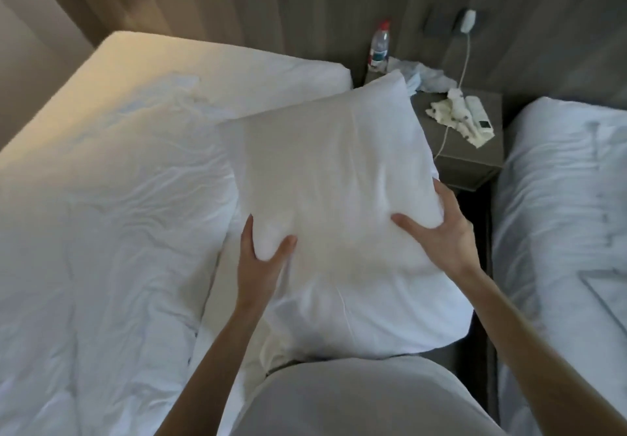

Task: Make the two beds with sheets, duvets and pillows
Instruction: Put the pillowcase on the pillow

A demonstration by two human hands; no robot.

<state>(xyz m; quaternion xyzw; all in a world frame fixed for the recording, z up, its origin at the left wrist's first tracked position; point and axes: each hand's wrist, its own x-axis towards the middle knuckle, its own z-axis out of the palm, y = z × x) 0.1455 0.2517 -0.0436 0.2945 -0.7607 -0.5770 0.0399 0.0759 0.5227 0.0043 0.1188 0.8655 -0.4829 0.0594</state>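
A white pillow (325,171) hangs in front of me over the right edge of the left bed (101,181). My left hand (261,252) grips its lower left edge, thumb on top. Along the pillow's right side, my right hand (441,228) holds it with the thumb pressed into the front. The left bed carries a wrinkled white duvet (84,283) and bare sheet near the headboard. The right bed (559,198) also has a rumpled white duvet.
A grey nightstand (468,164) stands between the beds with a water bottle (379,47), crumpled tissues (427,78), a cream cloth (454,117), a remote (481,120) and a white cable (464,62) running up the wall. A narrow dark gap separates the beds.
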